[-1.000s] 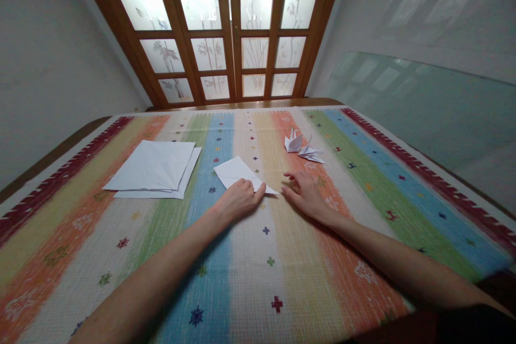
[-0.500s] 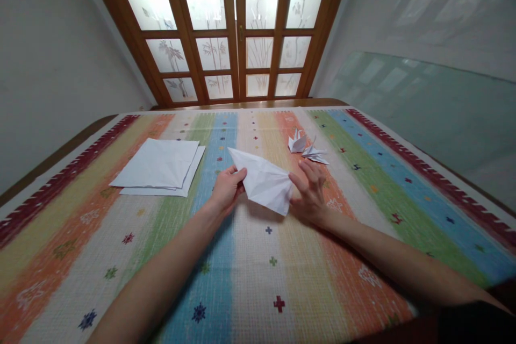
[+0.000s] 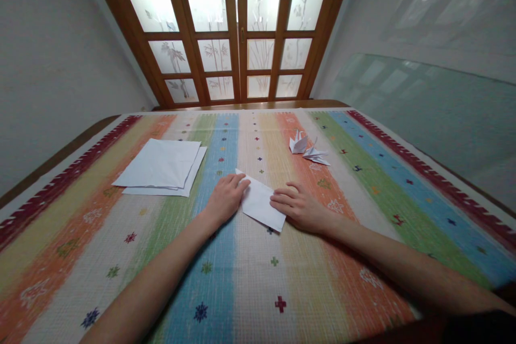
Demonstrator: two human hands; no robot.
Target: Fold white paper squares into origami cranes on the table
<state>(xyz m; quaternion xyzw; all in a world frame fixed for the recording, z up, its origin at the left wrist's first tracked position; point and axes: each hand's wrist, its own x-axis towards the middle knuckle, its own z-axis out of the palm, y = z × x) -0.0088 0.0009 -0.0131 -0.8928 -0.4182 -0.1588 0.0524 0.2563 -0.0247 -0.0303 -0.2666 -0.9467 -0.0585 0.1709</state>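
Observation:
A folded white sheet of paper [image 3: 261, 203] lies slanted on the cloth between my hands. My left hand [image 3: 228, 196] is closed on its left edge, near the upper corner, with the thumb hidden. My right hand [image 3: 300, 207] rests on the paper's right edge, fingers stretched out over it and not wrapped around it. Beyond my right hand stand two folded white paper cranes [image 3: 298, 143], close together.
A stack of white square paper sheets [image 3: 159, 164] lies on the left. A striped tablecloth [image 3: 250, 290] covers the table. Behind its far edge are wooden doors with glass panes [image 3: 242, 37], and a glass panel [image 3: 419, 102] leans along the right wall.
The paper has come down onto the cloth from a raised, partly spread shape and is now flat and narrower. Both hands moved down with it, and my right fingers straightened over its edge.

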